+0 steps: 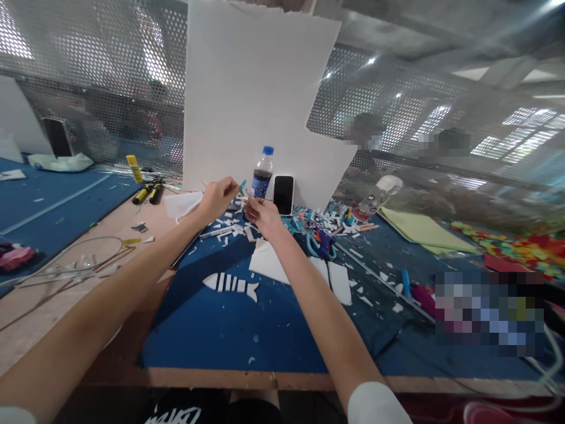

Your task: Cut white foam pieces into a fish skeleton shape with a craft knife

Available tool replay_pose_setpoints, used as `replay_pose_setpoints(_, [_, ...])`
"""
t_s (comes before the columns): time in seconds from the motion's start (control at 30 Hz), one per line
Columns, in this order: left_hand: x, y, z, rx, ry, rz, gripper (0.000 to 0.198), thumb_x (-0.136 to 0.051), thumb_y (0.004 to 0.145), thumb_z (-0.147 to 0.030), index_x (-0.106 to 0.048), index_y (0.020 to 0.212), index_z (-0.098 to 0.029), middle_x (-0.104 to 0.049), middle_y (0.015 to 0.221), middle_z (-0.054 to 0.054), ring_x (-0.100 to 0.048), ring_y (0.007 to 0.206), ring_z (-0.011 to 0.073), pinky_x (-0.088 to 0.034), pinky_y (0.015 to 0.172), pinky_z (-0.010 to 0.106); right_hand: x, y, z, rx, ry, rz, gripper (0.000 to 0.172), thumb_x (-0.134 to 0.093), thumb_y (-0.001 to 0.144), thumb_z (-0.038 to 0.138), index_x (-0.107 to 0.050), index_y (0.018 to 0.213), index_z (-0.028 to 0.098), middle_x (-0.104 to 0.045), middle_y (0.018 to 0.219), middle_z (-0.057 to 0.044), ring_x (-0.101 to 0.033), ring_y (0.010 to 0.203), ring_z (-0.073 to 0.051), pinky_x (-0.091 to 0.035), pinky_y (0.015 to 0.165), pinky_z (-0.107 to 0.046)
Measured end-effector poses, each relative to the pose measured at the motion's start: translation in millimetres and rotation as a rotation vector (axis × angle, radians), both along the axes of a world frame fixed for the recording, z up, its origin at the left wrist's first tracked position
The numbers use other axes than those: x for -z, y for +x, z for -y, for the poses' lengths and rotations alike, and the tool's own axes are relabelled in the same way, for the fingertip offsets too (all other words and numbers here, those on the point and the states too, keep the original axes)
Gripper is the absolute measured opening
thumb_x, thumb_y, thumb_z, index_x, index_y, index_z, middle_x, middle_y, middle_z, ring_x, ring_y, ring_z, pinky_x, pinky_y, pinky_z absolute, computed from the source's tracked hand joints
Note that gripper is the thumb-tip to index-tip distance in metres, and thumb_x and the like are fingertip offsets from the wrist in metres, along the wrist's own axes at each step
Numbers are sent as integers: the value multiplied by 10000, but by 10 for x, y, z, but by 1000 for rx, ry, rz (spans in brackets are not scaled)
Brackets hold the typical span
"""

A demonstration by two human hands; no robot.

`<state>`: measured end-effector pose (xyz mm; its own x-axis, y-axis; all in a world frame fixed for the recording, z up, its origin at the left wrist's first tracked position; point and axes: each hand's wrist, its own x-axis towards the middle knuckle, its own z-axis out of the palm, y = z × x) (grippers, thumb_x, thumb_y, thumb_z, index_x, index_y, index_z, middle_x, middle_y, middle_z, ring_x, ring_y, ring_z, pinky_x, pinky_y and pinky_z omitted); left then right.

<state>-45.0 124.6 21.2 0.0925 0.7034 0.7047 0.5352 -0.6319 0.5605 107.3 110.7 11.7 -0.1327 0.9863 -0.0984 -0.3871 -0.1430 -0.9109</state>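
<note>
My left hand (pixel 218 198) is raised over the far part of the blue mat, fingers pinched on a small teal piece (pixel 242 185). Close beside it, my right hand (pixel 263 214) is also closed in a pinch; something small and pale seems to be at its fingertips, too small to name. Below my hands, a white fish shape (pixel 230 284) in separate slices lies flat on the mat: head, narrow strips and tail. White sheet pieces (pixel 269 262) lie under my right forearm. Several white and teal scraps (pixel 227 227) are heaped around and behind my hands.
A cola bottle (pixel 262 176) and a phone (pixel 283 195) stand before a tall white board (pixel 260 88). Blue-handled scissors (pixel 321 243) lie in the scraps. Yellow-black tools (pixel 148 192) and a glue stick (pixel 134 168) are at left, yellow-green sheets (pixel 426 231) at right.
</note>
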Motion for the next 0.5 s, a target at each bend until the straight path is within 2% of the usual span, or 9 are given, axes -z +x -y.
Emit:
replay_pose_setpoints(0.1, [7, -16, -28, 76, -63, 6, 247, -537, 821, -375, -533, 682, -170, -484, 509, -37, -417, 479, 94, -304, 490, 221, -8, 57, -8, -43, 27, -50, 89, -645, 834, 213, -593, 856, 144, -636, 759, 21, -600, 631, -85, -502, 634, -231])
replay_pose_setpoints(0.2, [26, -31, -54, 177, -130, 7, 314, -524, 829, -444, -527, 675, -170, -479, 482, -44, -416, 434, 82, -309, 448, 208, -22, 112, -3, -112, 52, -116, 146, -719, 746, 182, -573, 752, 179, -601, 605, 72, -570, 548, -63, -482, 622, -196])
replay_pose_setpoints(0.4, [72, -36, -86, 267, -184, -5, 307, -485, 858, -438, -529, 721, -167, -477, 491, -44, -434, 420, 78, -325, 426, 195, -7, 159, -17, -199, 72, -225, 142, -691, 743, 134, -590, 820, 198, -576, 601, 89, -544, 541, -56, -491, 598, -191])
replay_pose_setpoints(0.5, [51, -45, -63, 276, -173, -59, 230, -514, 846, -385, -556, 813, -161, -546, 566, -21, -517, 506, 100, -397, 497, 207, 22, 164, -55, -194, 70, -252, 171, -685, 741, 123, -583, 846, 213, -577, 613, 91, -547, 547, -59, -500, 590, -190])
